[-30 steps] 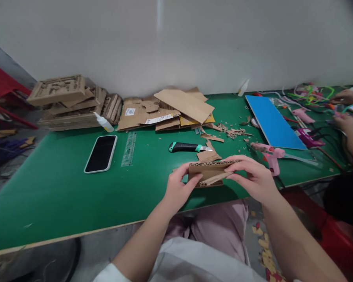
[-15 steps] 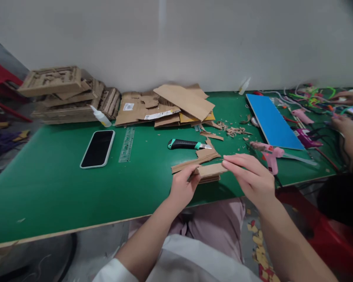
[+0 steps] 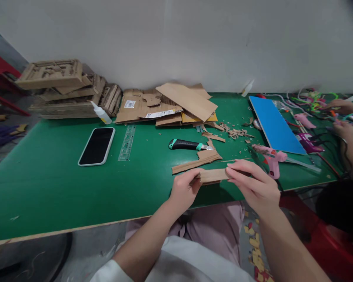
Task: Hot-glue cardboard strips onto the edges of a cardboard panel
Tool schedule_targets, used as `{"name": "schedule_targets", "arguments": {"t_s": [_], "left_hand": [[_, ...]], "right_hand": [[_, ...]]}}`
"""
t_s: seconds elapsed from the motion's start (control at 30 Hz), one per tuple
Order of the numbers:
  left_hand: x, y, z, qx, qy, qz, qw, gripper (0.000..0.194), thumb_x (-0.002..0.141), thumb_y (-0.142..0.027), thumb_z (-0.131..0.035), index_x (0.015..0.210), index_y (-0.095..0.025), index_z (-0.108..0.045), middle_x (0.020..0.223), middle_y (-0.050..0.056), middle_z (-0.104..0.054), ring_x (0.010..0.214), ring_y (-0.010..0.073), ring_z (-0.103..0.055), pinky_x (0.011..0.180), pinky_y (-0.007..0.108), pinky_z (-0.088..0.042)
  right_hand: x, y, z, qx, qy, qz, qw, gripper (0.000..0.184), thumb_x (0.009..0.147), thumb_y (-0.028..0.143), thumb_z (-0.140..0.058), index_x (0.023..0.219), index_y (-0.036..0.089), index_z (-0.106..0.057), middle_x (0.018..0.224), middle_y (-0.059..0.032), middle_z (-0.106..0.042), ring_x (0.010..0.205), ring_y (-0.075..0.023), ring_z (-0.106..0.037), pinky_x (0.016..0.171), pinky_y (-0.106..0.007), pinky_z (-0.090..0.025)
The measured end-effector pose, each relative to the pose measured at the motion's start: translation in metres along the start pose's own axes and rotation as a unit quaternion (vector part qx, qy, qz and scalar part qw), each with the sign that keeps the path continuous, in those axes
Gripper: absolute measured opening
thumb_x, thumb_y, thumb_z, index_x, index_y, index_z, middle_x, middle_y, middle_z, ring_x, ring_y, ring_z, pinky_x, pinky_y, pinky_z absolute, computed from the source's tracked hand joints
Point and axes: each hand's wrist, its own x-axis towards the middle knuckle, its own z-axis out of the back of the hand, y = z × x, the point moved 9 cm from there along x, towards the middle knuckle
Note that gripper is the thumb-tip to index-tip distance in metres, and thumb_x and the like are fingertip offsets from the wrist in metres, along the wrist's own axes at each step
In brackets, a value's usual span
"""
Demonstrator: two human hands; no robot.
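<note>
Down at the near edge of the green table (image 3: 61, 184), both hands are on one cardboard strip (image 3: 213, 175). The left hand (image 3: 184, 190) pinches its left end, fingers closed round it; the right hand (image 3: 254, 184) grips the right end, thumb under and fingers over the top. The strip sits flat between them, just above the table edge.

Just beyond lies one longer cardboard offcut (image 3: 195, 162), and behind that one knife (image 3: 190, 145), black handle with teal ends, blade pointing right. Right of the hands, one pink glue gun (image 3: 269, 156) lies on the table. Further left, one phone (image 3: 97, 145) rests face up with one clear ruler (image 3: 127, 142) beside it.

Further back: one blue board (image 3: 275, 124), a scatter of cardboard scraps (image 3: 233, 133), one heap of flat cardboard sheets (image 3: 167, 105) and, at far left, one stack of cardboard pieces (image 3: 64, 90) with one glue bottle (image 3: 101, 113) leaning in front. A second bottle (image 3: 247, 88) stands at the wall.

At far right, another person's two hands (image 3: 345, 129) work among coloured wires.
</note>
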Motion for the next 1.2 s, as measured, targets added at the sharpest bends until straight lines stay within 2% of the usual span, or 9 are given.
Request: {"name": "schedule_targets", "arguments": {"t_s": [0.1, 0.3, 0.47, 0.53, 0.6, 0.67, 0.73, 0.97, 1.2], "left_hand": [[0.0, 0.001, -0.001, -0.025, 0.011, 0.006, 1.0, 0.016, 0.086, -0.026, -0.051, 0.093, -0.017, -0.062, 0.079, 0.004, -0.07, 0.069, 0.0138, -0.065, 0.063, 0.021, -0.05], [0.002, 0.0, -0.001, -0.031, 0.017, 0.018, 0.999, 0.022, 0.087, -0.03, -0.047, 0.091, -0.016, -0.063, 0.081, 0.007, -0.07, 0.071, 0.0154, -0.066, 0.064, 0.022, -0.052], [0.003, -0.005, -0.001, -0.041, 0.021, 0.011, 0.999, 0.015, 0.083, -0.024, -0.053, 0.092, -0.017, -0.063, 0.084, 0.006, -0.071, 0.074, 0.0154, -0.067, 0.066, 0.021, -0.053], [0.003, -0.011, 0.002, -0.059, 0.007, -0.012, 0.998, 0.022, 0.081, -0.019, -0.055, 0.103, -0.017, -0.059, 0.092, 0.007, -0.07, 0.083, 0.0158, -0.067, 0.071, 0.022, -0.054], [0.004, -0.026, 0.009, -0.063, -0.011, -0.076, 0.995, 0.033, 0.081, -0.012, -0.055, 0.113, -0.018, -0.054, 0.101, 0.009, -0.068, 0.092, 0.0161, -0.065, 0.079, 0.023, -0.053], [0.003, -0.043, 0.015, -0.036, -0.017, -0.155, 0.987, 0.035, 0.08, -0.007, -0.054, 0.113, -0.018, -0.055, 0.106, 0.01, -0.067, 0.097, 0.0164, -0.064, 0.084, 0.025, -0.052], [0.001, -0.053, 0.018, 0.003, -0.009, -0.201, 0.98, 0.033, 0.08, -0.005, -0.052, 0.109, -0.018, -0.059, 0.106, 0.01, -0.067, 0.097, 0.0161, -0.064, 0.085, 0.026, -0.053], [0.0, -0.061, 0.022, 0.043, 0.019, -0.211, 0.976, 0.036, 0.081, -0.002, -0.05, 0.111, -0.018, -0.06, 0.105, 0.009, -0.067, 0.095, 0.0158, -0.064, 0.082, 0.025, -0.054], [-0.001, -0.066, 0.024, 0.054, 0.018, -0.227, 0.972, 0.036, 0.079, 0.001, -0.051, 0.11, -0.015, -0.061, 0.102, 0.009, -0.068, 0.094, 0.0166, -0.065, 0.079, 0.025, -0.055]], "right_hand": [[-0.002, -0.004, -0.001, 0.008, 0.013, -0.01, 1.0, 0.052, 0.073, 0.001, -0.061, 0.115, 0.033, -0.061, 0.099, -0.0047, -0.065, 0.09, -0.0202, -0.061, 0.083, -0.04, -0.052], [-0.004, -0.008, -0.001, 0.015, 0.027, -0.029, 0.999, 0.048, 0.074, 0.004, -0.061, 0.113, 0.033, -0.062, 0.099, -0.0043, -0.066, 0.09, -0.0203, -0.062, 0.081, -0.038, -0.053], [0.0, -0.005, -0.002, 0.021, 0.028, -0.025, 0.999, 0.051, 0.074, 0.001, -0.061, 0.114, 0.032, -0.062, 0.097, -0.0047, -0.066, 0.089, -0.019, -0.062, 0.078, -0.037, -0.052], [-0.001, -0.005, -0.002, 0.021, 0.029, -0.02, 0.999, 0.052, 0.073, 0.0, -0.061, 0.115, 0.031, -0.061, 0.098, -0.0052, -0.066, 0.089, -0.019, -0.062, 0.078, -0.036, -0.052], [-0.003, -0.004, -0.002, 0.019, 0.031, -0.016, 0.999, 0.052, 0.073, 0.0, -0.061, 0.116, 0.03, -0.061, 0.098, -0.0052, -0.066, 0.09, -0.0191, -0.062, 0.078, -0.036, -0.052], [-0.005, -0.004, -0.001, 0.016, 0.031, -0.017, 0.999, 0.051, 0.074, 0.002, -0.06, 0.116, 0.031, -0.061, 0.098, -0.0047, -0.066, 0.091, -0.019, -0.062, 0.077, -0.036, -0.053], [-0.006, -0.003, 0.0, 0.012, 0.03, -0.02, 0.999, 0.048, 0.075, 0.004, -0.06, 0.115, 0.031, -0.061, 0.097, -0.0042, -0.067, 0.09, -0.0189, -0.062, 0.077, -0.036, -0.053], [-0.01, -0.003, 0.011, 0.003, 0.004, -0.027, 1.0, 0.048, 0.072, 0.007, -0.066, 0.116, 0.027, -0.061, 0.105, -0.0078, -0.066, 0.098, -0.0232, -0.061, 0.079, -0.039, -0.054], [-0.026, -0.025, 0.02, 0.029, -0.025, -0.107, 0.993, 0.048, 0.071, 0.014, -0.07, 0.115, 0.029, -0.061, 0.105, -0.006, -0.067, 0.09, -0.0218, -0.065, 0.074, -0.035, -0.056]]}}
